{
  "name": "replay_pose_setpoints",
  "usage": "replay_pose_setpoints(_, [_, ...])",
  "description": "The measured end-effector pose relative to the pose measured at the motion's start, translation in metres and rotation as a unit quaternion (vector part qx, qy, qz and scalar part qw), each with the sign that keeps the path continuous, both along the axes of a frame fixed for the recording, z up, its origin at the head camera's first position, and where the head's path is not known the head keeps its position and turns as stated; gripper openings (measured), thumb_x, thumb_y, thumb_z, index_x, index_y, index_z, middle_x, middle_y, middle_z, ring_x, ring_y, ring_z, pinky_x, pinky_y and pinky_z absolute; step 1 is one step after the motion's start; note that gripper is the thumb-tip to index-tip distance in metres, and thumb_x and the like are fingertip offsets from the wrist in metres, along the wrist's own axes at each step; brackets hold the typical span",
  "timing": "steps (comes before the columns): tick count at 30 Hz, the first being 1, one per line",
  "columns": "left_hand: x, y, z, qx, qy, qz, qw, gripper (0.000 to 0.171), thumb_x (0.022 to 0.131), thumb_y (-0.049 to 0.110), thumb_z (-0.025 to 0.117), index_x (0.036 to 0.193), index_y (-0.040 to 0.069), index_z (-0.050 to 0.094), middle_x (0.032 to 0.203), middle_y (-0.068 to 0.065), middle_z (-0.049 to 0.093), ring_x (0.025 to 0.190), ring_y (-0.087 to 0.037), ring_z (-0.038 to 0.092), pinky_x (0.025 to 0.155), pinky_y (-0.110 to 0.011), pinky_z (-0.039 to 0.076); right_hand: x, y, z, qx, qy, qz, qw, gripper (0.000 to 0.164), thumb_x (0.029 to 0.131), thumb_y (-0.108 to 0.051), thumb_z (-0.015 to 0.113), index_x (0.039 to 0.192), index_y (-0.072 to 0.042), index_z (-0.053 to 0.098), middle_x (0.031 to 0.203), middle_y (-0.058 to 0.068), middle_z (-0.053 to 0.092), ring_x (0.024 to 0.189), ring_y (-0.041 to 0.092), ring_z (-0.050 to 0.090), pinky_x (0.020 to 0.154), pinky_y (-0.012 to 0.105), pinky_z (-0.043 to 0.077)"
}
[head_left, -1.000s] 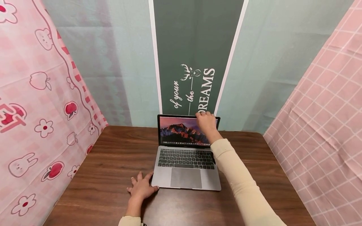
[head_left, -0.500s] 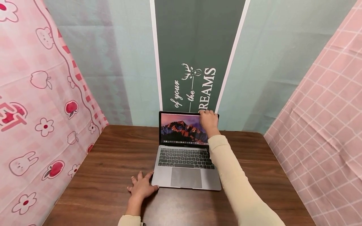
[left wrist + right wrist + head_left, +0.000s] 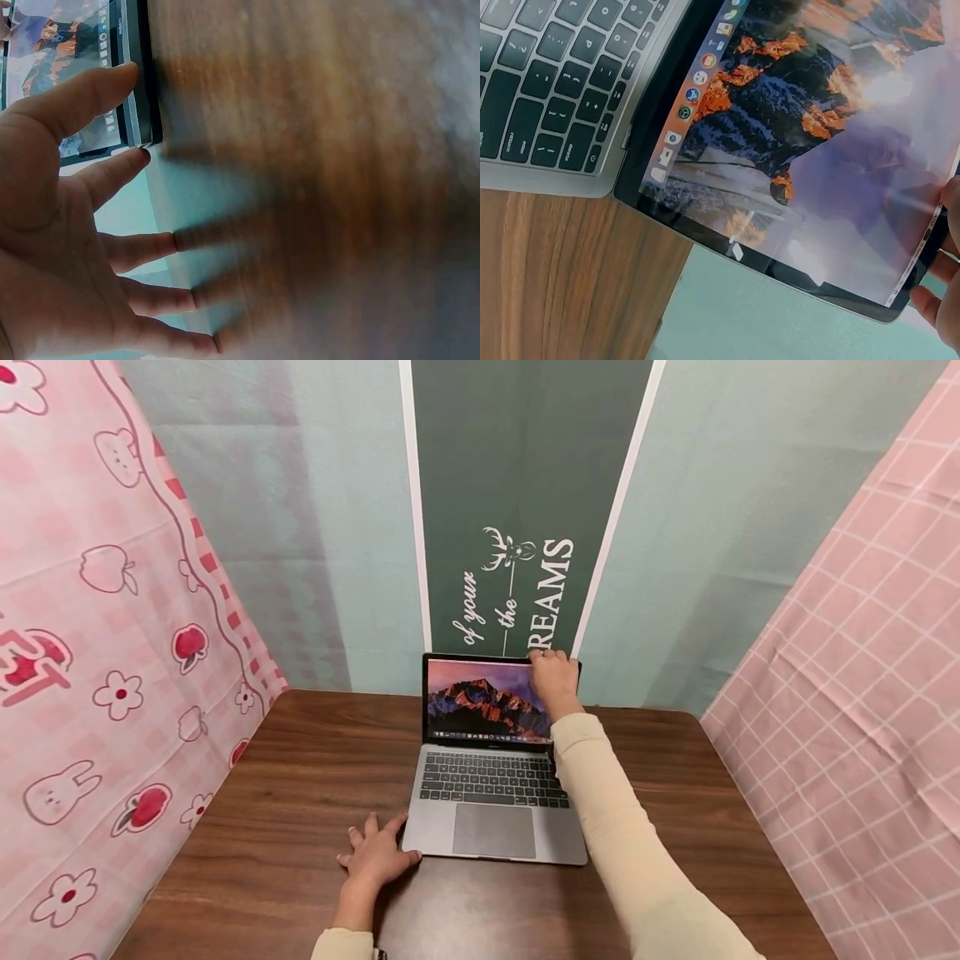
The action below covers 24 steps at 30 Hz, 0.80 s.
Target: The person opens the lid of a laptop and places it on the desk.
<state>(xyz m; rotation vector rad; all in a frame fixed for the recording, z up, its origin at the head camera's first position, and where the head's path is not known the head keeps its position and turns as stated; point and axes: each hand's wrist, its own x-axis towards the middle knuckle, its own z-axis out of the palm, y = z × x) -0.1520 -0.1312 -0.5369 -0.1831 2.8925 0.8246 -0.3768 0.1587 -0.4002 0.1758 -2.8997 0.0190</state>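
An unfolded grey laptop [image 3: 493, 831] rests on the wooden table, its screen [image 3: 480, 697] lit with a mountain picture and tilted up at the back. My right hand [image 3: 555, 683] holds the screen's top edge near its right corner, fingers hooked over the rim. In the right wrist view, those fingertips [image 3: 928, 300] show at the screen's edge. Beside the laptop's front left corner, my left hand [image 3: 375, 860] lies with fingers spread on the table. Its thumb [image 3: 112, 86] and index finger touch the corner from two sides. The right sleeve covers part of the keyboard's right edge.
The brown table [image 3: 300, 777] extends to both sides of the laptop. A green and teal cloth [image 3: 510, 460] with lettering hangs just behind it. Pink patterned cloths hang at the left [image 3: 150, 693] and right [image 3: 847, 693].
The screen has been tilted slightly further up and back, its top edge now higher. My right hand moved with it and shifted a little right along the rim. The left hand stayed put.
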Motion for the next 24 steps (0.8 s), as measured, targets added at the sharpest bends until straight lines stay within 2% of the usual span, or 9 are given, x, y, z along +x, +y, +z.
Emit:
replay_pose_setpoints(8, [0.0, -0.001, 0.002, -0.006, -0.002, -0.004, 1.0, 0.069, 0.067, 0.033, 0.078, 0.129, 0.013, 0.056, 0.134, -0.035, 0.031, 0.118, -0.067, 0.015, 0.078, -0.081, 0.015, 0.009, -0.003, 0.001, -0.032, 0.042, 0.006, 0.999, 0.029, 0.095, -0.019, 0.052, 0.121, -0.013, 0.061, 0.113, 0.014, 0.06, 0.105, 0.033, 0.051, 0.08, 0.051, 0.043])
replay_pose_setpoints(12, [-0.003, -0.002, 0.007, -0.016, -0.005, -0.023, 0.9996, 0.068, 0.067, 0.033, 0.078, 0.128, 0.011, 0.057, 0.126, -0.032, 0.04, 0.113, -0.06, 0.031, 0.077, -0.075, 0.025, 0.019, 0.004, -0.003, -0.049, 0.077, 0.026, 0.995, 0.028, 0.092, -0.018, 0.056, 0.118, -0.009, 0.063, 0.114, 0.015, 0.059, 0.103, 0.033, 0.053, 0.078, 0.05, 0.045])
replay_pose_setpoints(15, [-0.001, -0.004, 0.012, -0.012, -0.004, -0.036, 0.9993, 0.065, 0.069, 0.032, 0.077, 0.126, 0.011, 0.058, 0.12, -0.029, 0.045, 0.108, -0.052, 0.04, 0.075, -0.07, 0.032, 0.027, 0.009, -0.008, -0.074, 0.097, 0.049, 0.991, 0.028, 0.091, -0.016, 0.058, 0.117, -0.007, 0.064, 0.118, 0.016, 0.057, 0.107, 0.034, 0.051, 0.081, 0.048, 0.045])
replay_pose_setpoints(19, [-0.001, -0.01, 0.018, -0.008, 0.022, -0.05, 0.9985, 0.057, 0.072, 0.029, 0.075, 0.123, 0.01, 0.06, 0.121, -0.029, 0.047, 0.108, -0.05, 0.044, 0.076, -0.068, 0.035, 0.039, 0.015, -0.014, -0.13, 0.115, 0.076, 0.982, 0.026, 0.091, -0.013, 0.058, 0.115, -0.002, 0.064, 0.124, 0.022, 0.053, 0.115, 0.037, 0.046, 0.091, 0.048, 0.04])
replay_pose_setpoints(24, [-0.005, -0.018, 0.027, -0.024, 0.062, -0.049, 0.9965, 0.05, 0.076, 0.026, 0.072, 0.122, 0.008, 0.061, 0.123, -0.029, 0.049, 0.105, -0.05, 0.048, 0.076, -0.066, 0.037, 0.056, 0.028, -0.021, -0.23, 0.133, 0.082, 0.961, 0.03, 0.091, -0.01, 0.056, 0.118, 0.001, 0.06, 0.126, 0.023, 0.052, 0.117, 0.039, 0.044, 0.096, 0.049, 0.035])
